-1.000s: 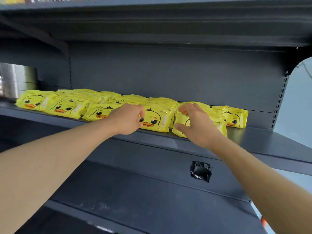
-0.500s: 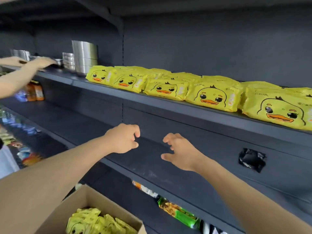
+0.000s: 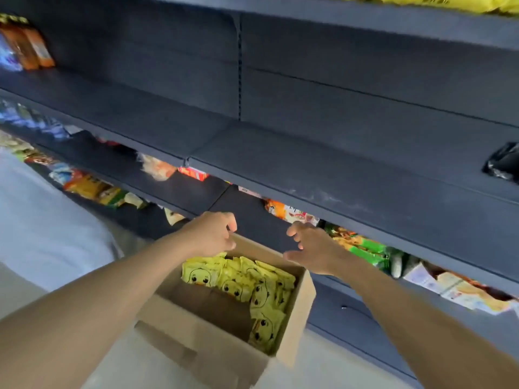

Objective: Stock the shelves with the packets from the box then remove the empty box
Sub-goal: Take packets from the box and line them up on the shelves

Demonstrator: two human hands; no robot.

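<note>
We take the cardboard box (image 3: 224, 327) as our landmark; it stands open on the pale floor (image 3: 309, 369) at the foot of the dark shelving.

Inside the box, along its far and right walls: yellow duck-print packets (image 3: 254, 287), packed on edge, with bare cardboard showing at the near left of the interior.

Above the box's far rim: our left hand (image 3: 212, 234), fingers curled in, holding nothing, apart from the packets.

Above the box's right far corner: our right hand (image 3: 311, 249), fingers spread and loosely bent, thumb out, likewise holding nothing.

Directly behind the box: a dark bare shelf (image 3: 309, 169); on its right end, a crumpled black wrapper (image 3: 502, 164).

High above the box, at the top edge of view: more yellow packets (image 3: 449, 2) on the upper shelf.

Below the bare shelf, left and right of the box: mixed coloured snack packs (image 3: 362, 248), blurred.

Far upper left of the box: orange bottles (image 3: 31, 46).
</note>
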